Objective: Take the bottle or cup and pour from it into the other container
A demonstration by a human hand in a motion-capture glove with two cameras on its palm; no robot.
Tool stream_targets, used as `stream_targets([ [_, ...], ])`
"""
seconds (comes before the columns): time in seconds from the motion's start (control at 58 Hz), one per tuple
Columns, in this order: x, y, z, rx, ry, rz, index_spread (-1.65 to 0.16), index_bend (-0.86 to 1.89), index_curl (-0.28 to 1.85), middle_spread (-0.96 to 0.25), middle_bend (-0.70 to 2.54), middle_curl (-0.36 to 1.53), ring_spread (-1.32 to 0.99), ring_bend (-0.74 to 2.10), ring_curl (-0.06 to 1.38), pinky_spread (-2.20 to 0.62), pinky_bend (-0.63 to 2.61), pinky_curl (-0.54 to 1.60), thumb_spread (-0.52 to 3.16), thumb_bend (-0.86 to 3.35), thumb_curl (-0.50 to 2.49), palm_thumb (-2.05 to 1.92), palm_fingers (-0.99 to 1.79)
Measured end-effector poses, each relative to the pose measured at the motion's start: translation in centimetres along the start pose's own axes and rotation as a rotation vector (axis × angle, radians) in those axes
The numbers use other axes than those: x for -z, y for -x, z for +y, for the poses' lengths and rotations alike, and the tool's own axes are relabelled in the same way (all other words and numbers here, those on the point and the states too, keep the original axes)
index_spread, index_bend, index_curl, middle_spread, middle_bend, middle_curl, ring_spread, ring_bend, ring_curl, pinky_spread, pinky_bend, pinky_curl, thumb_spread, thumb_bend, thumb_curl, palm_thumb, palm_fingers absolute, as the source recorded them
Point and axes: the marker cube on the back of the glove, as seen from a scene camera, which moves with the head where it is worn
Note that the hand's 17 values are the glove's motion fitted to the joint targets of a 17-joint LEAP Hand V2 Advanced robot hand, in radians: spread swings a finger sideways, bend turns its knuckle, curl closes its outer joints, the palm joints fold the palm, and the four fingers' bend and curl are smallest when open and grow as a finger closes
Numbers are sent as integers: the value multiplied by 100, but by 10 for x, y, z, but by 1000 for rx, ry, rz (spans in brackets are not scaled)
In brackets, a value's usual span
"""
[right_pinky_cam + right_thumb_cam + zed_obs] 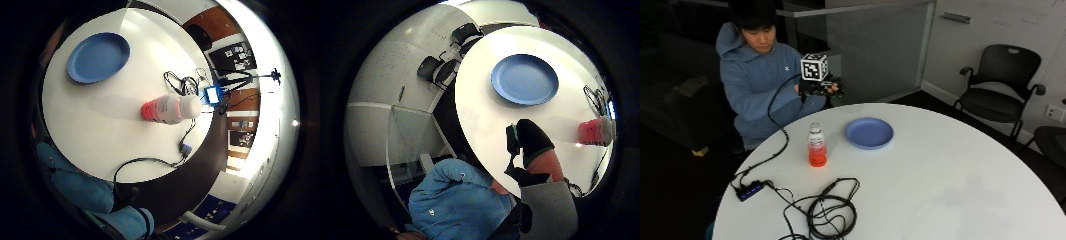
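Standing upright near the counter edge closest to the person, the bottle is seen with its long axis vertical, red liquid in its lower part, and the blue plate just beside it. The gloved right hand is held raised in front of the chest, beyond the counter edge and well apart from the bottle, which lies forward and below it. Whether the fingers are apart or together cannot be told.
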Motion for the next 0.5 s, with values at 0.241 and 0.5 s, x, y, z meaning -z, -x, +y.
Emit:
stream_targets([
  [0.241,4,-2,-3,-22,0,9,-34,16,18,0,18,14,17,32,14,22,44,15,86,24,22,61,29],
  [0.5,13,-12,9,-32,-28,27,-37,16,23,0,18,21,19,35,19,25,48,19,99,12,30,66,24],
])
